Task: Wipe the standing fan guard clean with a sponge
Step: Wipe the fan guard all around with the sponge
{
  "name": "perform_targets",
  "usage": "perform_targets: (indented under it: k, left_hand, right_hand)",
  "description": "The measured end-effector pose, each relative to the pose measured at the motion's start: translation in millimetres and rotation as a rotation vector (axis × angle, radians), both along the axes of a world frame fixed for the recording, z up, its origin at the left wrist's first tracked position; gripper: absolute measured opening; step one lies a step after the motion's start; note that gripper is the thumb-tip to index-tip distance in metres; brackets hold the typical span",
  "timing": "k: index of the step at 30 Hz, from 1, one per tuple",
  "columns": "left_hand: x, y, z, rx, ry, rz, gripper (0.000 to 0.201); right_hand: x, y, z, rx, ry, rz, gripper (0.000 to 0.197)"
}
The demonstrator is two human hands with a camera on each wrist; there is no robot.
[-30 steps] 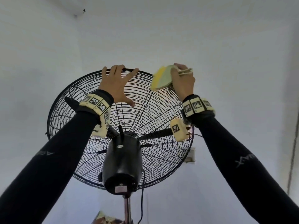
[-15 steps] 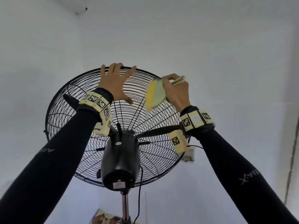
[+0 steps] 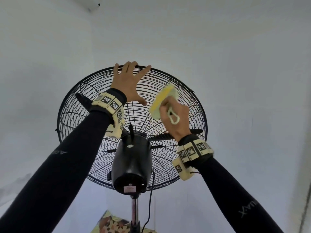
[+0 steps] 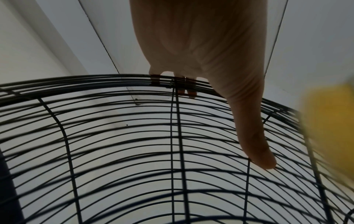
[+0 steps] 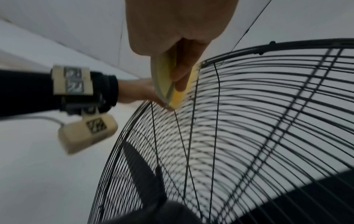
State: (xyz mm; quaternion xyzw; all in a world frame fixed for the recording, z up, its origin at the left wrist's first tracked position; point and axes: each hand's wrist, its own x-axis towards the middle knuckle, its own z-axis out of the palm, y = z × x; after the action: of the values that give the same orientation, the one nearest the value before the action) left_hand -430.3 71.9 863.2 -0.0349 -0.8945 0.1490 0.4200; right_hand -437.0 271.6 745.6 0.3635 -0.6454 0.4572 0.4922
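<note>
- Fan guard point(image 3: 94, 105): one, black wire, round, seen from its back; concentric rings crossed by radial ribs, face turned away from the person and tilted upward.
- Nearest: two black sleeves, one per arm, each with a band of cream marker blocks at the wrist.
- One black motor housing point(image 3: 132, 165) below and between the two wrists, at the guard's centre; one chrome pole point(image 3: 134, 214) straight down from it, one dark cable hanging beside.
- One sponge point(image 3: 162, 102), yellow face with a pale green backing and a pale loop handle; long axis slanted, lower-left to upper-right, yellow face turned toward the wires, touching them in the right-wrist view.
- Right hand point(image 3: 175, 118): fingers and thumb curled round the sponge, gripping it against the guard's upper right part.
- Left hand point(image 3: 128, 83): spread wide, fingers hooked over the top rim, thumb point(image 4: 254, 145) stretched down across the rings; holding the guard by its upper edge, just left of the sponge.
- Guard spanning both hands, its rim above the left fingertips and well outside the right hand.
- One dark blade behind the wires, near the right wrist.
- Farthest: white walls and ceiling.
</note>
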Motion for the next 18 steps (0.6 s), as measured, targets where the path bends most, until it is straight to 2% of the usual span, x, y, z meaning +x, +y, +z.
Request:
perform_targets:
  k: [2,3,8,10,12,15,16,18]
  left_hand:
    - [0,3,0,-0.009,0.006,0.0,0.142]
    - [-1,4,-1,-0.012,0.006,0.0,0.142]
    - [-2,3,0,0.0,-0.018,0.018,0.143]
    - [-1,0,1,-0.014,-0.025,0.02,0.143]
    - [-1,-4,1,-0.039,-0.019,0.017,0.145]
    - [-1,-3,-3,-0.057,0.002,0.016,0.148]
    - [-2,-1,-4,-0.056,0.01,0.018,0.148]
    - [-1,1,-6,-0.053,0.013,0.018,0.146]
  right_hand:
    - [-3,4,12,-0.115,0.083,-0.055,0.007]
    - [-7,3,11,-0.092,0.083,-0.076,0.008]
    - [-22,-9,-47,0.341,0.05,-0.069,0.025]
    - [-20,-8,-55,0.304,-0.003,-0.035,0.024]
    - [-16,-5,-48,0.125,-0.051,0.011,0.019]
    - [-16,-4,-31,-0.036,0.03,-0.028,0.019]
    - [-16,-7,-29,-0.008,0.038,-0.025,0.018]
    - [-19,-16,-39,0.182,0.001,-0.009,0.014]
